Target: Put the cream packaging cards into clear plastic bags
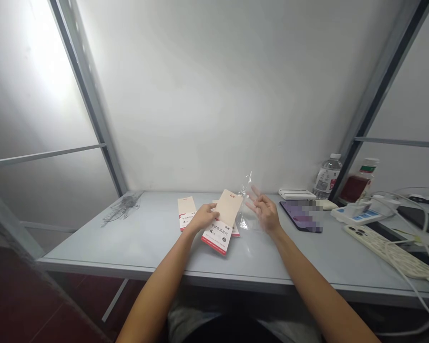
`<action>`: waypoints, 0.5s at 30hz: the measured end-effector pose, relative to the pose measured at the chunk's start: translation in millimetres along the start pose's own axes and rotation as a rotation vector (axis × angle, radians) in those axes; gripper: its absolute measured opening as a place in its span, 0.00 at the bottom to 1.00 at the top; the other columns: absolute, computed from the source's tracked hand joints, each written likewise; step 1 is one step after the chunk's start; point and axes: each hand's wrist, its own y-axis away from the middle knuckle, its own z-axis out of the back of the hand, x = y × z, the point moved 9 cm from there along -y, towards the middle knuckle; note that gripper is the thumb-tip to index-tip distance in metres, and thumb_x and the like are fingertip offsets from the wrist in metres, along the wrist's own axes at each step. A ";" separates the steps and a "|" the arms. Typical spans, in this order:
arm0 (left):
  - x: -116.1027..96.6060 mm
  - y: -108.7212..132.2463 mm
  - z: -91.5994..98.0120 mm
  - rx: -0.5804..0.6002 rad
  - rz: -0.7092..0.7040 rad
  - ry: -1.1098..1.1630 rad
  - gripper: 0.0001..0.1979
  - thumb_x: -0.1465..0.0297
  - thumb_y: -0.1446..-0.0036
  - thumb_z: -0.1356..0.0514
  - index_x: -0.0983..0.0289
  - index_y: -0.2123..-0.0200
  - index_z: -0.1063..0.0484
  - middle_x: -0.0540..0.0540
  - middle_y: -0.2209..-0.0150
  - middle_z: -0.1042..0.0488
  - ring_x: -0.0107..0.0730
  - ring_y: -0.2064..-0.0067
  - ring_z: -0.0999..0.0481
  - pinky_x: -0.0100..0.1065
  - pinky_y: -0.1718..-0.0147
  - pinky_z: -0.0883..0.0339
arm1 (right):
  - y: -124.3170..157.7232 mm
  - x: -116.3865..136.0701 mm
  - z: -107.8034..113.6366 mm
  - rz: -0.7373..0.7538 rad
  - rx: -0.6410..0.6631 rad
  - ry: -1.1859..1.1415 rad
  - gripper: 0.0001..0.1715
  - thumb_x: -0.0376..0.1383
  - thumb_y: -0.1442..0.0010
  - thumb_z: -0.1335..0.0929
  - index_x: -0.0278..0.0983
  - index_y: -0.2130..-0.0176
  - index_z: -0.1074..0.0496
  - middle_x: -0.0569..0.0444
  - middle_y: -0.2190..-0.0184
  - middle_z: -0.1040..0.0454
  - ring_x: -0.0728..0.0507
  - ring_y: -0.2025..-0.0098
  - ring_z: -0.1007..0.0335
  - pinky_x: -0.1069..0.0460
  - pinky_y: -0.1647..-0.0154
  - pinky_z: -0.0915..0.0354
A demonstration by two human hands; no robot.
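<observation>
My left hand [204, 218] grips a ruler-set packet [229, 208], its thumb across the front. The packet is a cream and white card with a red lower edge and printed characters, tilted above the table. Just right of it, my right hand [268, 214] is raised at a clear plastic wrapper [243, 220]. Its fingertips are smeared by motion, so whether they pinch the film cannot be made out. Another such packet [186, 213] lies flat to the left of my left hand. Part of a further packet [237, 232] shows beneath the held one.
A tangle of dark thin strands [123, 207] lies on the left of the grey table [139, 243]. To the right are a tablet-like screen [300, 216], a white box [296, 194], a water bottle [328, 176], a jar [359, 181], a power strip [361, 216], a cream phone [386, 250] and cables.
</observation>
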 end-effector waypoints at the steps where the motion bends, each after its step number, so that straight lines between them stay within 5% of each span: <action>1: -2.2 0.3 -0.4 0.000 -0.019 0.005 0.23 0.69 0.49 0.45 0.62 0.48 0.37 0.55 0.69 0.25 0.32 0.73 0.26 0.28 0.77 0.36 | -0.2 1.4 -1.9 0.001 0.019 -0.050 0.12 0.37 0.52 0.34 0.39 0.80 0.43 0.58 0.45 0.37 0.38 0.42 0.45 0.40 0.49 0.40; 6: -8.4 0.6 0.1 -0.014 -0.082 -0.011 0.23 0.67 0.48 0.45 0.63 0.47 0.38 0.55 0.68 0.25 0.30 0.72 0.27 0.28 0.76 0.36 | -1.8 4.3 -6.1 0.003 0.078 -0.193 0.12 0.38 0.51 0.35 0.39 0.80 0.43 0.61 0.45 0.37 0.38 0.46 0.40 0.36 0.50 0.40; 15: -13.0 0.0 2.8 -0.070 -0.119 0.046 0.24 0.64 0.46 0.47 0.62 0.46 0.40 0.55 0.69 0.26 0.29 0.73 0.28 0.28 0.76 0.36 | 5.1 -17.4 -26.1 -0.211 0.200 -0.294 0.04 0.34 0.55 0.36 0.39 0.79 0.38 0.52 0.51 0.31 0.34 0.50 0.36 0.35 0.51 0.40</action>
